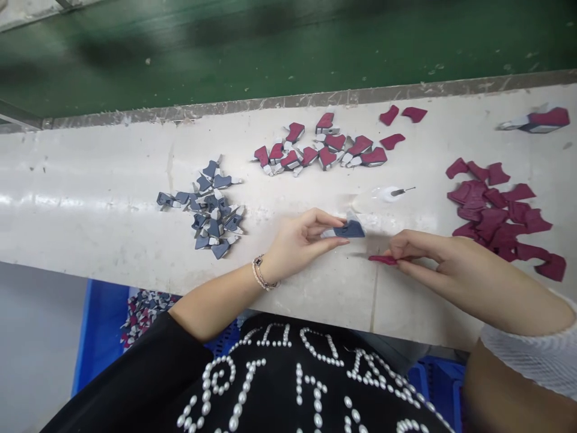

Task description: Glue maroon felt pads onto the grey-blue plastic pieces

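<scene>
My left hand (304, 239) pinches a slate-blue shaped piece with a pale tip (349, 229) between thumb and fingers. My right hand (428, 252) holds a thin maroon piece (383, 260) by its end, a short gap from the blue one. A bracelet circles my left wrist. On the white bench (90, 210), a heap of slate-blue pieces (211, 219) lies left of my hands. Maroon-topped pieces (324, 147) lie in a cluster farther out. Loose maroon pieces (493, 210) form a heap to the right. A small clear bottle with a thin metal tip (392, 193) lies just beyond my hands.
A green conveyor belt (270, 54) runs along the far side of the bench behind a worn metal edge. Below the near bench edge, a blue crate (101, 325) holds mixed pieces. My dark top with pearl beads fills the bottom of the view.
</scene>
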Motion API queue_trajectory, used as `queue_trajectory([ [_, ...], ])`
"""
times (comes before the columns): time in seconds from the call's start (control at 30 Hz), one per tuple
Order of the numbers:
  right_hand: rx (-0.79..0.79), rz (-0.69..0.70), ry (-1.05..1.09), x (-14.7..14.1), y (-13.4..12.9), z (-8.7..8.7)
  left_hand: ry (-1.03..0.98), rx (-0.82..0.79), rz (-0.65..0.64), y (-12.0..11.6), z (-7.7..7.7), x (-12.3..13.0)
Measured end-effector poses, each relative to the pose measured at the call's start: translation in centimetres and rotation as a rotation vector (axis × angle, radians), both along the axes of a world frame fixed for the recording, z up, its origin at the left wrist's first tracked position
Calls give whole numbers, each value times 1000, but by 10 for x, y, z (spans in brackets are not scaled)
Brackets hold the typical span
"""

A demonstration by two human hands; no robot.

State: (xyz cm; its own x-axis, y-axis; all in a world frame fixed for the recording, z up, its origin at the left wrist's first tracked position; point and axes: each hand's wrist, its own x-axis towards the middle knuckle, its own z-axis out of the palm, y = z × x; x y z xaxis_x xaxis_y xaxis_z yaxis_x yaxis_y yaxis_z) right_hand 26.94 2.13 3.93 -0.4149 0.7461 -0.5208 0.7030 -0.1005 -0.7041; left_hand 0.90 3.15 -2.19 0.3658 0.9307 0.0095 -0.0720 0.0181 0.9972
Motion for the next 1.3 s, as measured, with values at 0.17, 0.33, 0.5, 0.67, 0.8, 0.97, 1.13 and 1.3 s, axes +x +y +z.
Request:
queue_trajectory([
  [0.17,-77,32,84,-10,2,-7,32,22,18,3,0,-1],
  [0.33,-58,62,109,-11,3,-15,84,-31,23,2,1,0],
  [0.5,42,31,141,-18,1,-2,87,-72,66,1,2,0],
  [0.67,146,23,206,-36,1,15,139,-12,115,0,0,0],
  [0.8,116,-176,239,-47,2,15,172,203,145,0,-1,0],
  [0.97,48,-171,280,-51,2,16,272,484,178,3,2,-1],
  [1.13,72,-229,253,-48,1,18,260,459,174,4,2,-1],
  [1.3,-24,-376,370,-49,-1,15,240,409,169,2,0,-1],
])
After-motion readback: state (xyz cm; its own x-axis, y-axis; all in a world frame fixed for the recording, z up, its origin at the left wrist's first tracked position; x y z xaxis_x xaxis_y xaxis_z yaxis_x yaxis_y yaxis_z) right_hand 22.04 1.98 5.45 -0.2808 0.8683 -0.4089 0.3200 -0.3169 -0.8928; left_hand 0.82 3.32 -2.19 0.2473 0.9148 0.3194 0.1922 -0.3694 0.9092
